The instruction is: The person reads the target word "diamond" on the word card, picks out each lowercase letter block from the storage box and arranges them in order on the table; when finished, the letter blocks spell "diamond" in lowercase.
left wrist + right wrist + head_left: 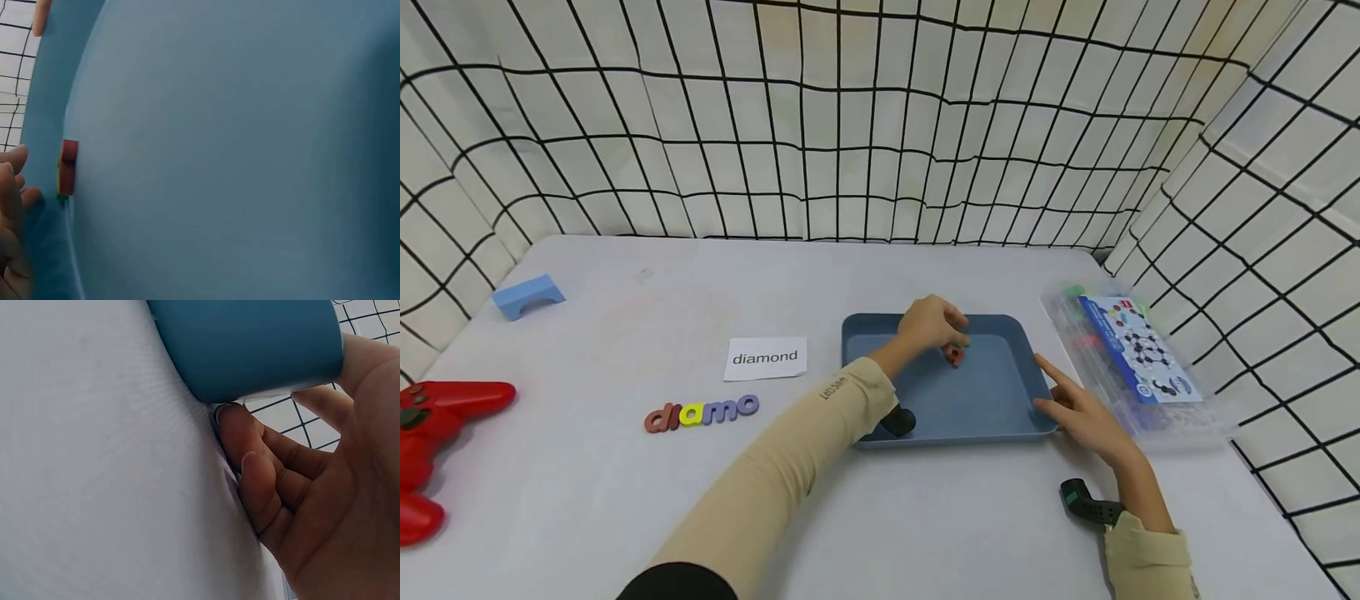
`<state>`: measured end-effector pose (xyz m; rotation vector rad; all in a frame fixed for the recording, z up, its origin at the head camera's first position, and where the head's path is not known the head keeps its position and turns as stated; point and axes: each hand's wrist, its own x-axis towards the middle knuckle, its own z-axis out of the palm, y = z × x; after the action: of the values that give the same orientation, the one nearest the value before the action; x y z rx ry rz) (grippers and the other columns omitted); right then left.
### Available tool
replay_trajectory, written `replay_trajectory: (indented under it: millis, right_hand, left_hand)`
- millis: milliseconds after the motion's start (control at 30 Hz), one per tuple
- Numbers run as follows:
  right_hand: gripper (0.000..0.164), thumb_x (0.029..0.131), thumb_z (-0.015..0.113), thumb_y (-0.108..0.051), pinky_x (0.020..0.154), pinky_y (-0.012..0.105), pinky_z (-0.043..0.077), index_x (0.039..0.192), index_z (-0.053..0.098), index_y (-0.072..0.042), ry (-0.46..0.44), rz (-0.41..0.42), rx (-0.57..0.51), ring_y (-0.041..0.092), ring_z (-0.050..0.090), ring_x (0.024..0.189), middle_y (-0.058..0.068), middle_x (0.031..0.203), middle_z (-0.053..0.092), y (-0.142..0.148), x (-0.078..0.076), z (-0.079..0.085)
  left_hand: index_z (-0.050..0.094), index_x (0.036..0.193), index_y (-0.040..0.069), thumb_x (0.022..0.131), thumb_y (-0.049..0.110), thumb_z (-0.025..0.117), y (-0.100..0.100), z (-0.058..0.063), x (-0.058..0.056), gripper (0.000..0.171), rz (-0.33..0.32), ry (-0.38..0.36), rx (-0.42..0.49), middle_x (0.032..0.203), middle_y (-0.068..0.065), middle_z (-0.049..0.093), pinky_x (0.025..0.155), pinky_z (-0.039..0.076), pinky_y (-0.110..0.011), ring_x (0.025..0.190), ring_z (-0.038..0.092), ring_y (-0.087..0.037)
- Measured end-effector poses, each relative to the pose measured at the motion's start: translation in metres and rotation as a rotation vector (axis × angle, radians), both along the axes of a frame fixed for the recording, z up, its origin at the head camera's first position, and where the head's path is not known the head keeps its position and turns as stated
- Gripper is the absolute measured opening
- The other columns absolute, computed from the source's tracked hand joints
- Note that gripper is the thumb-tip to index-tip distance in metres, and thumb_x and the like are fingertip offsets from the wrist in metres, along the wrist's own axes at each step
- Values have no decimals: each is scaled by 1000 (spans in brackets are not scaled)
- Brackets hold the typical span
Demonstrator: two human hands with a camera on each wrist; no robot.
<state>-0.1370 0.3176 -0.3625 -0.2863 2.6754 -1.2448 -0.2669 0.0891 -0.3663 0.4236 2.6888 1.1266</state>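
My left hand (928, 323) reaches over the blue tray (977, 417), its fingers loosely bent just above a small red letter (953, 356). A bit of green shows beside that letter; in the left wrist view the red piece (69, 169) appears apart from the fingertips. My right hand (1086, 417) holds the tray's right side near the front corner; in the right wrist view its fingers (240, 434) curl under the tray's edge. Left of the tray, colored letters (702, 413) spell "diamo" below a white card (766, 358) printed "diamond".
At the right lies a clear plastic case (1180, 425) with a blue booklet (1142, 350) on it. A blue arch block (527, 296) stands at the far left, and a red object (445, 442) nearer. Black wire mesh (838, 150) borders the white table (587, 500).
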Motion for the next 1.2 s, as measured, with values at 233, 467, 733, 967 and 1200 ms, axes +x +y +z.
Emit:
replay_trajectory:
  millis: [233,467,733,967,1200]
  right_hand:
    - [62,96,55,-11,53,27,37,150,24,-6,-6,0,2,14,41,58,13,77,52,1,-1,-1]
    - [62,96,55,-12,54,28,39,150,25,-7,-7,-11,0,15,43,59,14,79,53,1,-2,-1]
    - [63,96,56,-12,54,27,39,150,25,-8,-6,-8,-3,15,44,59,14,80,55,2,-2,-3]
    - [64,96,56,-16,52,27,38,152,23,-17,-5,-17,11,14,42,58,11,79,53,18,-15,-31]
    - [66,96,58,-19,53,28,39,152,23,-22,-6,-17,-16,15,43,59,10,80,54,23,-17,-37]
  left_hand:
    - [72,111,18,80,22,78,6,-6,5,32,6,26,-87,93,6,71,61,47,-24,69,62,-8]
    - [73,106,16,79,16,79,11,-11,2,28,-26,48,-74,88,5,70,53,45,-22,58,59,-6]
    - [72,105,17,78,18,80,14,-13,0,28,-73,-6,-111,91,7,69,63,48,-27,66,61,-7]
    - [70,115,15,87,20,70,4,-15,0,29,-155,52,-115,108,3,68,67,48,-25,81,63,-10]
    - [71,113,12,92,12,59,-3,-16,-2,23,-211,24,-90,100,-1,70,52,41,-20,54,57,-7]
